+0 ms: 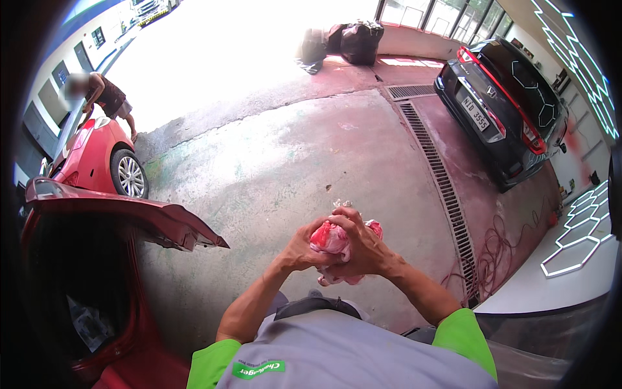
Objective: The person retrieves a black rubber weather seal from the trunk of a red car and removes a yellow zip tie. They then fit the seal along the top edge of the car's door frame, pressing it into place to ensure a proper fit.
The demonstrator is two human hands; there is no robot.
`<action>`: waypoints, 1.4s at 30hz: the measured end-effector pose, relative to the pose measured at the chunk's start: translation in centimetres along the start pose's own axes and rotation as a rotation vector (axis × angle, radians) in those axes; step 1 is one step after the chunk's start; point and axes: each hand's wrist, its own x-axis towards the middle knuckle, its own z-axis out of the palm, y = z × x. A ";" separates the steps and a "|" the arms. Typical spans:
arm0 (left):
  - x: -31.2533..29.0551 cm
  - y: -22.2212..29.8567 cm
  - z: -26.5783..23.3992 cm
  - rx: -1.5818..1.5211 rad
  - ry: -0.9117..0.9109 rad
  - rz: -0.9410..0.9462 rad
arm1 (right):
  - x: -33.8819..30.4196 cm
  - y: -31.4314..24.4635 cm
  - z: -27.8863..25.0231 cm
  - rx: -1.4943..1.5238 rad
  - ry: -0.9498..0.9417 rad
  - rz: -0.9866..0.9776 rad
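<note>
A crumpled white rag (332, 238) with bright red stains is bunched up in front of my body, above the concrete floor. My left hand (303, 247) wraps round its left side. From the right, my right hand (364, 243) closes over the same rag, its fingers across the top. Loose folds of the cloth hang below and stick out beyond the hands. Both hands are nearly together, and parts of their fingers are hidden by the rag.
A red car with a raised panel (123, 211) stands close on my left. Beyond it a person (109, 97) bends over another red car (97, 155). A dark car (495, 110) is at the right, past a floor grate (440, 181) and a coiled red hose (492, 259). Black bags (361, 44) sit far ahead.
</note>
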 end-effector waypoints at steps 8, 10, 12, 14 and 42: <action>15.9 2.2 -2.2 0.278 -0.164 -0.005 | 3.5 9.5 -8.3 -0.098 -0.015 0.169; 21.1 2.4 -3.8 0.418 -0.270 0.091 | 5.1 12.5 -10.5 -0.143 -0.030 0.159; 26.2 2.5 -5.5 0.497 -0.368 0.203 | 7.3 15.5 -12.5 -0.171 -0.034 0.171; 31.7 2.7 -6.6 0.512 -0.463 0.341 | 8.9 18.0 -14.8 -0.187 -0.021 0.202; 102.8 10.9 -18.5 0.306 -0.328 0.154 | 31.7 77.5 -50.1 -0.187 0.344 0.230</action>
